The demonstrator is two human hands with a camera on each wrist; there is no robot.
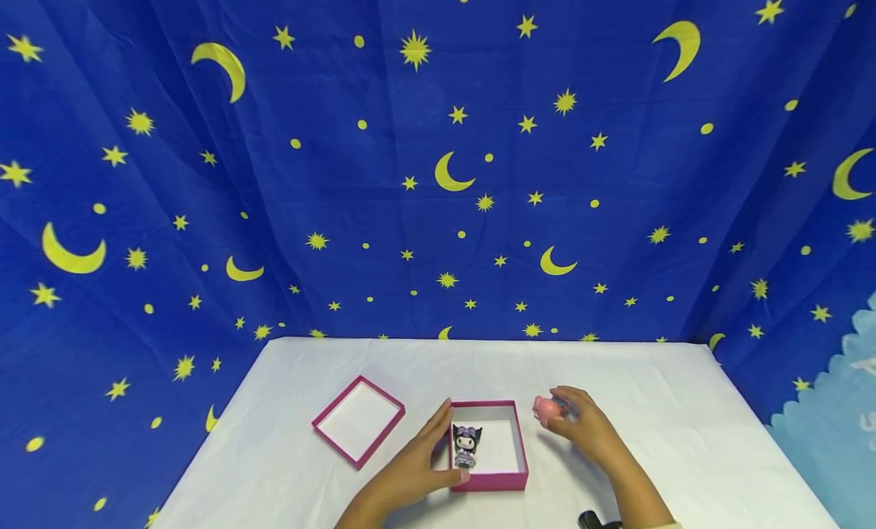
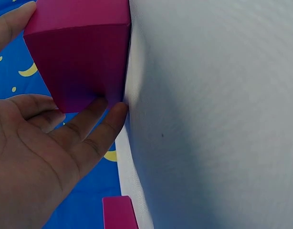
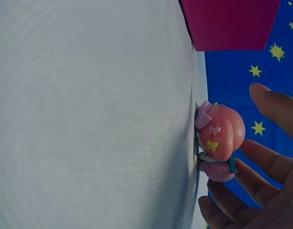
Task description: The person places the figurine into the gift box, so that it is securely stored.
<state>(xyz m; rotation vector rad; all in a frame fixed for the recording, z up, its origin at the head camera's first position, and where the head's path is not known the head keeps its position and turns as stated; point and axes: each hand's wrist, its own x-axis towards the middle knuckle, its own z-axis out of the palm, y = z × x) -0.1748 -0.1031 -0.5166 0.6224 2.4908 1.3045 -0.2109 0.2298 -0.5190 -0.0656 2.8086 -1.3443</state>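
A magenta box [image 1: 489, 482] with a white inside stands on the table. My left hand [image 1: 414, 468] holds its left side, thumb at the front corner and fingers along the left wall; the left wrist view shows fingertips against the magenta wall [image 2: 79, 67]. Inside the box, at its left, lies a small figurine with a black hood and purple bow [image 1: 466, 445]. Right of the box, a pink-haired figurine [image 3: 225, 133] is on the table. Around it is my right hand [image 1: 588, 430], its fingers touching the figurine while the thumb stands apart in the right wrist view.
Left of the box lies a shallow magenta-edged lid [image 1: 360, 422], white side up. A white cloth [image 1: 650, 384] covers the table. Blue curtains [image 1: 356, 210] with yellow moons and stars hang behind and beside it. Something black [image 1: 590, 520] shows by the right forearm.
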